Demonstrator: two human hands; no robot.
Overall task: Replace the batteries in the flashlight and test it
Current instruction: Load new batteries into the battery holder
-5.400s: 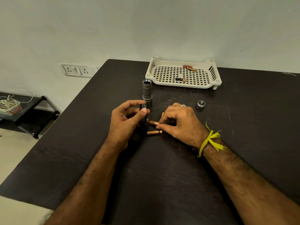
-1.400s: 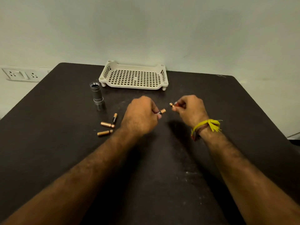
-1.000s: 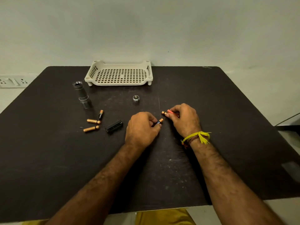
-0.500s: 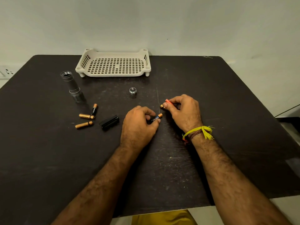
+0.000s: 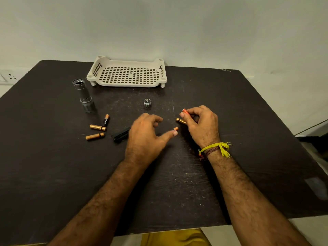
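The black-and-copper battery (image 5: 105,120), at about ten o'clock from the left hand (image 5: 145,134), carries light lettering along its black half, likely a brand name, too small to read for certain. Nothing else legible.

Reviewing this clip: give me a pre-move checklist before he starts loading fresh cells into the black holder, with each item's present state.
1. Holder free on the table, nothing gripping it: ok.
2. Right hand holds fresh cells, an orange-tipped one and a copper one: ok.
3. Left hand free to take the holder: cannot tell; a battery tip shows by its thumb.
4. Three batteries lie left of the holder, apart from the right hand's: ok.
5. Flashlight body upright, open end up: ok.
6. Cap in view on the table: ok.
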